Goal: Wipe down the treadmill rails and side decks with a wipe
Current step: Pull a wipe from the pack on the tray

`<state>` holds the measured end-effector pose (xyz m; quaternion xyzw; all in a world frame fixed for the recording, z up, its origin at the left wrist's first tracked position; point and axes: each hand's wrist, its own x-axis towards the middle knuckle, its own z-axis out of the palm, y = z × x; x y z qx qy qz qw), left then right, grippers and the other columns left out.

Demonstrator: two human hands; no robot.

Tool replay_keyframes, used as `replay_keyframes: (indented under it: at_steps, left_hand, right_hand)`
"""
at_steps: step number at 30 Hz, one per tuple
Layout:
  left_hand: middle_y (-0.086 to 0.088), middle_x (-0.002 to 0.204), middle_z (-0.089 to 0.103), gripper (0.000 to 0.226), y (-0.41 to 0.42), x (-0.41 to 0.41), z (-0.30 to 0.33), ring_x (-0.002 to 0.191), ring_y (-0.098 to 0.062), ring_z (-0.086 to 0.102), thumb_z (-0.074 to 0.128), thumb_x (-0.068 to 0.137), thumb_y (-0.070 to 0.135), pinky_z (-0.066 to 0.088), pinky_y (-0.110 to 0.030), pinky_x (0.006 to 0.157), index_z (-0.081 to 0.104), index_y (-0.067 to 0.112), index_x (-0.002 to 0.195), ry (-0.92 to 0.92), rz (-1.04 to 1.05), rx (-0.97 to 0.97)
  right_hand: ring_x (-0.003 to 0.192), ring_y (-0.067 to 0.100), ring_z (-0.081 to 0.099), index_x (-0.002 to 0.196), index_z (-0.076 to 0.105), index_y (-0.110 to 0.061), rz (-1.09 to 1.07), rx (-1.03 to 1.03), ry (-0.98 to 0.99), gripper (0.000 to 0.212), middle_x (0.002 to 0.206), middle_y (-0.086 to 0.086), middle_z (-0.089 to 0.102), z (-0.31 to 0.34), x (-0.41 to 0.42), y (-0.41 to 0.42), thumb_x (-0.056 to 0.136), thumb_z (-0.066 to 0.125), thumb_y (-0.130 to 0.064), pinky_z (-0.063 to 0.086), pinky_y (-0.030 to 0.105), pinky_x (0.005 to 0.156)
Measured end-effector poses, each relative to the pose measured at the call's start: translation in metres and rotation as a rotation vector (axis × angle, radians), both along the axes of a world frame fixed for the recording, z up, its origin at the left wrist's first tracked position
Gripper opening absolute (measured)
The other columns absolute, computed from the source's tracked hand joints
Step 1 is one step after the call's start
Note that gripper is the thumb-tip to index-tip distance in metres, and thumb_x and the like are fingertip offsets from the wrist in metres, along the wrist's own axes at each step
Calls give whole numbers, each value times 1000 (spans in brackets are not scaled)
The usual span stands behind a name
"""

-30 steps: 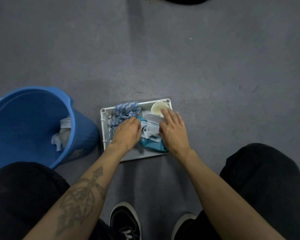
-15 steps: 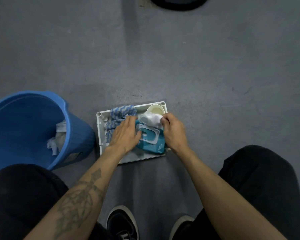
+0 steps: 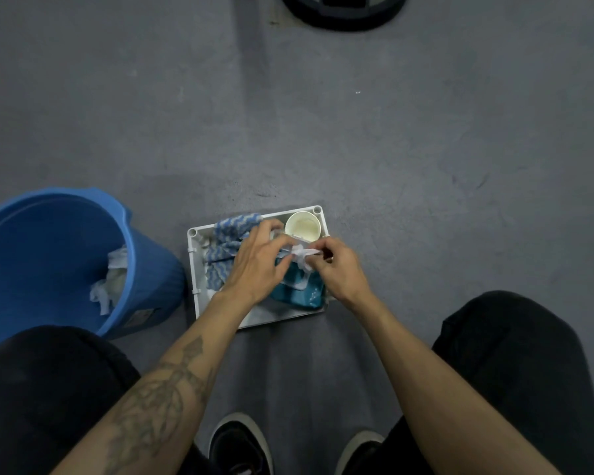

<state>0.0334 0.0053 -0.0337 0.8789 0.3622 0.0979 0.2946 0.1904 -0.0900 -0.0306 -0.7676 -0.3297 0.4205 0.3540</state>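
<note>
Head view looks down on your two hands meeting over a white tray (image 3: 195,269) on the grey floor (image 3: 391,149). Your right hand (image 3: 340,270) pinches a crumpled white wipe (image 3: 300,257) between thumb and curled fingers (image 3: 318,250). Your left hand (image 3: 258,265) reaches in from the other side, fingers bent toward the same wipe; whether they actually grip it is hard to make out, since the wipe and fingertips blur together. Just under both hands lies a teal wipe pack (image 3: 297,294), mostly hidden by your palms; small white marks on it cannot be read. Beyond your fingers stands a pale cup (image 3: 302,227), open side up, in the tray's far corner. Past your left fingers a blue-and-white zigzag cloth (image 3: 225,246) sits bunched in the tray. Farther out to your left a blue bucket (image 3: 48,255), cut off by the frame edge, holds crumpled white wipes; its side label is illegible. A dark rounded base (image 3: 343,12) is cropped at the top.
</note>
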Motion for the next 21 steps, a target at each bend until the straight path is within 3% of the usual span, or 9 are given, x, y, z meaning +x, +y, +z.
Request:
replay_keyframes:
  at_steps: [3, 8, 12, 14, 17, 21]
  left_hand:
    - [-7, 126, 53, 11, 1, 0, -2, 115, -27, 54, 75, 91, 22, 49, -48, 95, 69, 14, 97, -31, 27, -36]
    - [-3, 121, 54, 13, 3, -2, -2, 112, -21, 54, 73, 93, 20, 47, -43, 97, 62, 13, 90, -70, 47, -78]
    - [-1, 115, 52, 20, 3, -3, 2, 109, -18, 53, 70, 94, 13, 46, -38, 95, 53, 16, 86, -110, 76, -105]
    - [0, 112, 50, 19, 4, -4, 3, 107, -17, 51, 68, 95, 13, 43, -34, 94, 51, 15, 86, -92, 102, -137]
    - [1, 102, 51, 19, 1, -3, 5, 98, -17, 52, 66, 95, 13, 42, -32, 87, 51, 17, 83, -77, 124, -194]
    - [3, 85, 59, 15, 0, 1, 9, 78, -13, 54, 64, 90, 12, 44, -33, 73, 55, 19, 80, -76, 229, -331]
  right_hand:
    - [77, 9, 59, 90, 64, -21, -50, 6, 39, 13, 91, 1, 66, -1, 2, 1, 91, 76, -17, 46, 14, 68]
    - [83, 19, 63, 93, 70, -15, -88, -62, -46, 17, 95, 7, 69, -9, 7, 0, 101, 64, -29, 47, 30, 71]
    - [79, 22, 56, 90, 64, -17, -194, -129, -56, 21, 83, 7, 62, -10, 13, -1, 107, 53, -22, 40, 31, 69]
    - [82, 24, 58, 93, 65, -15, -237, -160, -42, 19, 84, 9, 63, -11, 16, -1, 107, 52, -15, 43, 32, 69]
    - [94, 23, 64, 110, 70, -9, -325, -167, 36, 19, 100, 9, 70, -9, 18, 0, 105, 51, -10, 54, 37, 80]
    - [91, 21, 59, 105, 65, -7, -376, -151, 139, 21, 94, 8, 65, -5, 15, 1, 108, 49, -20, 50, 31, 72]
